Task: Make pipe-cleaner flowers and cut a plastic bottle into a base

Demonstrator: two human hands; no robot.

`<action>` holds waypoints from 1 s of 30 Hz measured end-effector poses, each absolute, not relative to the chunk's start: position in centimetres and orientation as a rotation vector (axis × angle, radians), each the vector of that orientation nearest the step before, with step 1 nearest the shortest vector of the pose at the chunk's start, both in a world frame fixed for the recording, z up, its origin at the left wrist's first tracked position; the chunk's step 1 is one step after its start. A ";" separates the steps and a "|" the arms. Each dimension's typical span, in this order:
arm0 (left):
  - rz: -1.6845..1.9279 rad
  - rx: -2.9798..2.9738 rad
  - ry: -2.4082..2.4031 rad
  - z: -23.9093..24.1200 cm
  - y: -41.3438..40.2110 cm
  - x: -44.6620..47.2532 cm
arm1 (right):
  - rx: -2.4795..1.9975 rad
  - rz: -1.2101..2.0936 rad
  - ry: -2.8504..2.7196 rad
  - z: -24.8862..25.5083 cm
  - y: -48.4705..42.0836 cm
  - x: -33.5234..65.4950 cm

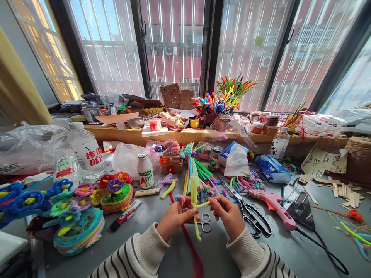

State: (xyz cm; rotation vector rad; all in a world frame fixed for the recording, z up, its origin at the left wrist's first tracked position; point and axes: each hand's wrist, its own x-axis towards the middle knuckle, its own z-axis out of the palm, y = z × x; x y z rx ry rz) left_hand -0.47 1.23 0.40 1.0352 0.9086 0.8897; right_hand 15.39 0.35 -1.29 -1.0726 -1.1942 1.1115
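My left hand [177,218] is closed on a bundle of pale yellow pipe cleaners [193,190], some standing up in loops and one end hanging down. My right hand [228,216] pinches the end of a yellow strand that runs sideways from the bundle. A small pink and blue fuzzy piece [181,199] shows by my left fingers. Just behind the hands lie small scissors [206,223], their upper part hidden. A red strip [191,247] runs along the table under my left hand. Large black-handled scissors [256,222] lie beside my right hand.
A pink glue gun [276,210] with a black cord lies right. Pipe-cleaner flowers on round bases [79,231] stand left. Behind are a white bottle [145,170], loose pipe cleaners [204,173] and a blue packet [272,168]. Wooden sticks [349,195] lie far right.
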 end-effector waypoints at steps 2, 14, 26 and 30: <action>0.859 1.010 0.888 0.6 1.0 -0.3 | -1.044 1.126 -1.152 -1.4 0.4 15.2; 0.804 1.107 0.873 0.0 1.2 -0.2 | -0.964 1.248 -1.093 -1.8 0.0 13.7; 0.761 1.168 0.897 0.4 1.1 -0.3 | -1.108 0.766 -1.451 -1.2 -0.8 14.3; 0.696 1.219 0.950 0.7 0.9 -0.2 | -1.135 0.749 -1.518 -1.2 -0.7 14.2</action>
